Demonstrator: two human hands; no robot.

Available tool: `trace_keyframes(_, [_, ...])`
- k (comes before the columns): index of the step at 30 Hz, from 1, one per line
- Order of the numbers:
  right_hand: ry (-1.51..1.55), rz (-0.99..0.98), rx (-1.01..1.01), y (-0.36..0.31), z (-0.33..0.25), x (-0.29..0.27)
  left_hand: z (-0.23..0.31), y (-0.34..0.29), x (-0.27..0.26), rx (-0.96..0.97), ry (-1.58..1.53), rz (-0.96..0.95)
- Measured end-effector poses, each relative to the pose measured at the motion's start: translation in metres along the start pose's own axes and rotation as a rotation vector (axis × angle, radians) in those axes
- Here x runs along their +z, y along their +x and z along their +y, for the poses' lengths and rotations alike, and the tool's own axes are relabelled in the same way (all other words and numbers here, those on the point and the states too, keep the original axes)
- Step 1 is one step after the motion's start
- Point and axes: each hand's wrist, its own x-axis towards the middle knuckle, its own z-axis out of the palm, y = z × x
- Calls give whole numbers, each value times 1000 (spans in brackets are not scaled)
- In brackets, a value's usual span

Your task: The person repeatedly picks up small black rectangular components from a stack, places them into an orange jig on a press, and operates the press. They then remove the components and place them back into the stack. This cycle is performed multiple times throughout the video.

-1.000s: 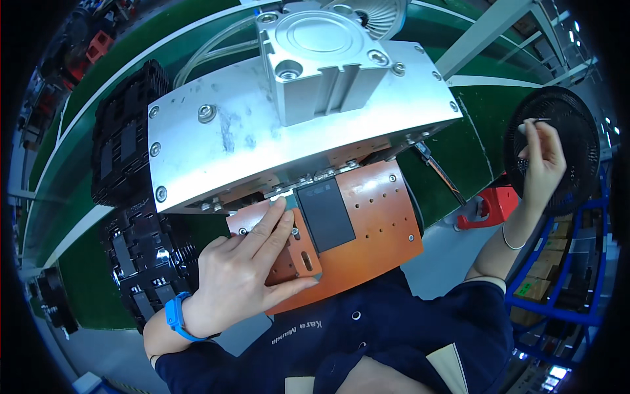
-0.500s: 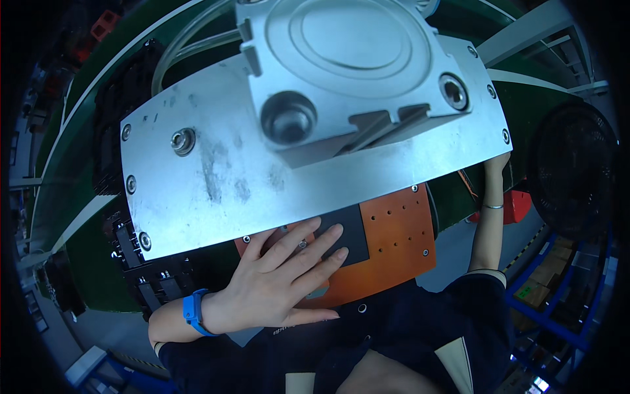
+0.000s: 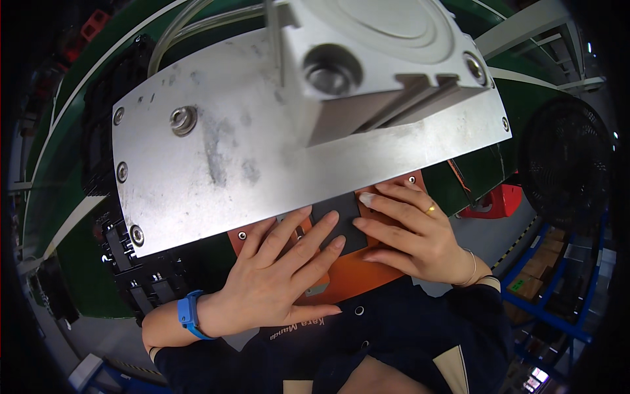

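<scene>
A dark grey flat piece [image 3: 342,213] lies on an orange plate [image 3: 357,276] with holes and screws, and its far end is hidden under a thick metal plate [image 3: 262,180]. My left hand [image 3: 275,272] rests over the left side of the grey piece, fingers spread, tips on its surface. From the right, my right hand [image 3: 417,233] reaches in with fingers stretched out, the tips at the piece's right edge and on the orange plate. Both hands are open and grip nothing. Above the metal plate stands a silver square-bodied cylinder [image 3: 394,85].
Several black parts [image 3: 154,282] sit on the green bench to the left. Clear tubing [image 3: 216,29] curves behind the metal plate. At the right are a red object [image 3: 502,200], a black round fan [image 3: 566,164] and a blue rack [image 3: 581,328] with boxes.
My right hand has come from beside the metal plate's right end to the orange plate and the grey piece. My left hand stays nearly in place. The view has shifted slightly.
</scene>
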Motion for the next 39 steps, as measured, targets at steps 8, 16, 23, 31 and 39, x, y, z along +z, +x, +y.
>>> trace_keyframes(8, [-69,2,-54,-2,-4,17,0,-4,6,6,9,17])
trace_keyframes(16, [-170,62,-107,0,-6,21,2,-3,6,6,28,11])
trace_keyframes(23, [-165,66,-114,2,-6,19,1,-2,6,1,19,15])
trace_keyframes(31, [-103,68,-99,2,-4,19,2,0,5,-6,-14,34])
trace_keyframes(39, [-79,78,-114,5,-4,18,3,-1,2,-16,12,36])
